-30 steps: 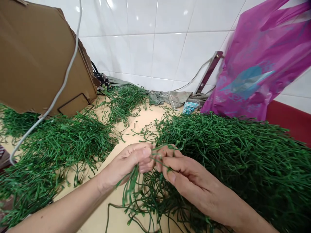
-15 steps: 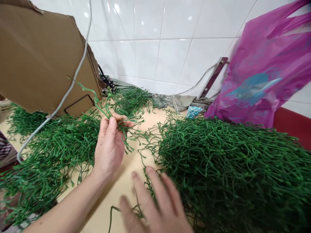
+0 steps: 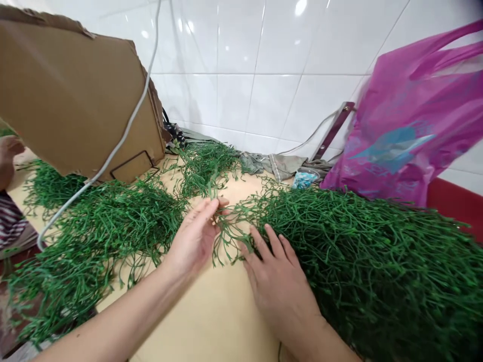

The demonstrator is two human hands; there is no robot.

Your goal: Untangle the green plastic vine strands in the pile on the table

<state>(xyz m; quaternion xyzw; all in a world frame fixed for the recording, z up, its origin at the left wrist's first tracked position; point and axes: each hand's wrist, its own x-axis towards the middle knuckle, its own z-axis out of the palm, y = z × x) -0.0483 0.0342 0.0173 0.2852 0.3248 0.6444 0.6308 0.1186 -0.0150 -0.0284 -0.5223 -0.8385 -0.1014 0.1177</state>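
Observation:
My left hand (image 3: 194,240) pinches a thin green plastic vine strand (image 3: 222,226) between thumb and fingers, above the pale table top (image 3: 211,322). The strand's branches hang down beside my right hand (image 3: 279,286). That hand lies with its fingers spread on the near edge of a large heap of green plastic vines (image 3: 377,266) and holds nothing. Two smaller heaps of the same vines lie to the left (image 3: 94,236) and at the back (image 3: 206,168).
A tilted cardboard sheet (image 3: 75,95) and a white cable (image 3: 124,136) hang at the upper left. Another person's hand (image 3: 7,156) and striped sleeve (image 3: 11,221) show at the left edge. A magenta plastic bag (image 3: 400,120), crumpled grey cloth (image 3: 271,163) and white tiles stand behind.
My left hand has come down from near the cardboard to mid-table with a strand. My right hand has moved up onto the large heap. Another person's hand has appeared at the left edge.

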